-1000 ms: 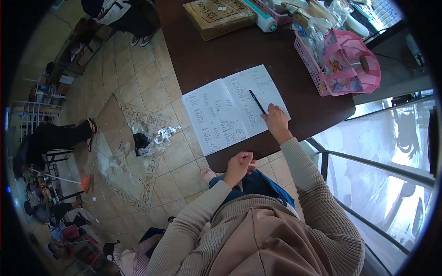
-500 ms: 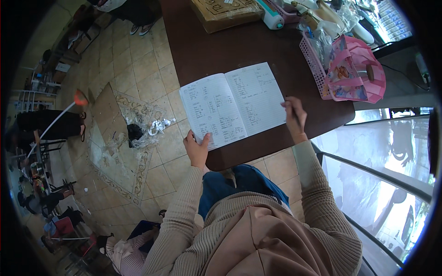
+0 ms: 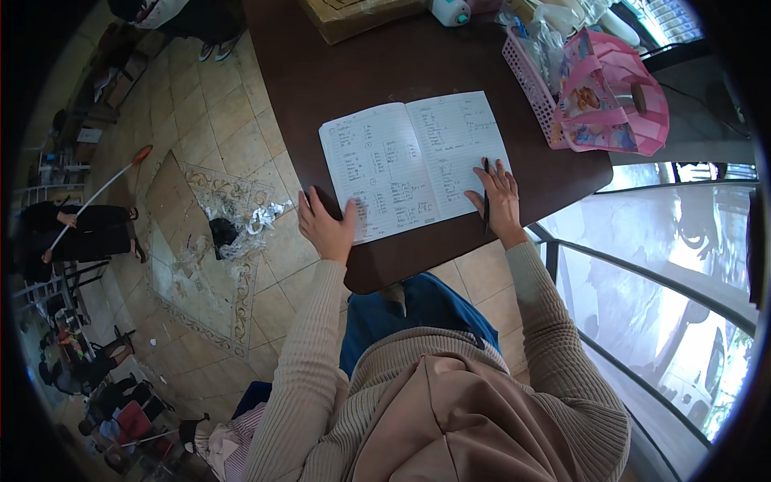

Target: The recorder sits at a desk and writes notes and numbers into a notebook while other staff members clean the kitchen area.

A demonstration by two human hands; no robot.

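Observation:
An open notebook (image 3: 434, 181) with lined, handwritten pages lies on the dark brown table. My left hand (image 3: 325, 229) rests at its lower left corner, fingers apart, the thumb on the left page and the other fingers beyond the edge. Over the lower part of the right page is my right hand (image 3: 499, 201), its fingers stretched forward. A dark, slim pen (image 3: 486, 197) is held upright along that hand, between the thumb and the fingers.
Beyond the notebook, on the table (image 3: 361, 72), stand a cardboard box (image 3: 361, 16), a pink basket (image 3: 534, 92) with plastic-wrapped things and a pink bag (image 3: 614, 96). Left on the tiled floor lies a litter pile (image 3: 241, 229); a person there holds a long-handled broom (image 3: 104, 189). Glass panels (image 3: 642, 265) stand at right.
My right hand has come from the notebook's right edge onto the right page, with the pen. My left hand has shifted slightly outward at the corner. The person's broom has swung.

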